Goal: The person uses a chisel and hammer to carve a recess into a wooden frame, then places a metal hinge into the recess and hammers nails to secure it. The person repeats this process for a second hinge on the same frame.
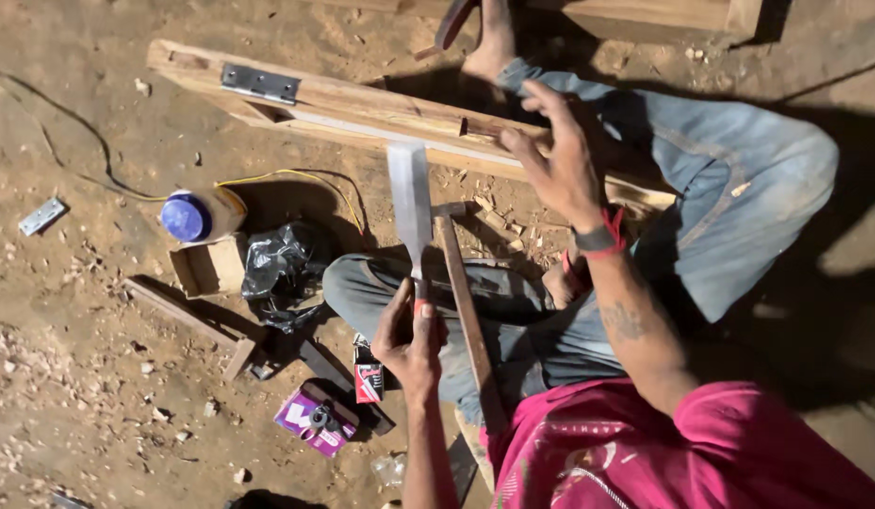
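My left hand (411, 339) grips the handle of a wide flat chisel (409, 203), its blade pointing away from me with the edge resting on a long wooden frame piece (362, 106) that lies across the dirt floor. My right hand (555, 160) is open with fingers spread, hovering over the same wooden piece just right of the chisel tip; a red thread and dark band circle its wrist. A hammer (466, 311) with a long wooden handle lies across my lap, its head near the wood. A metal hinge (259, 83) is fixed to the frame's left part.
A blue-capped round container (194, 216), a small open cardboard box (211, 267), a crumpled black plastic bag (279, 262), a purple packet (315, 419) and a loose hinge (41, 216) lie on the dirt at left. A yellow wire (296, 174) and wood chips lie about.
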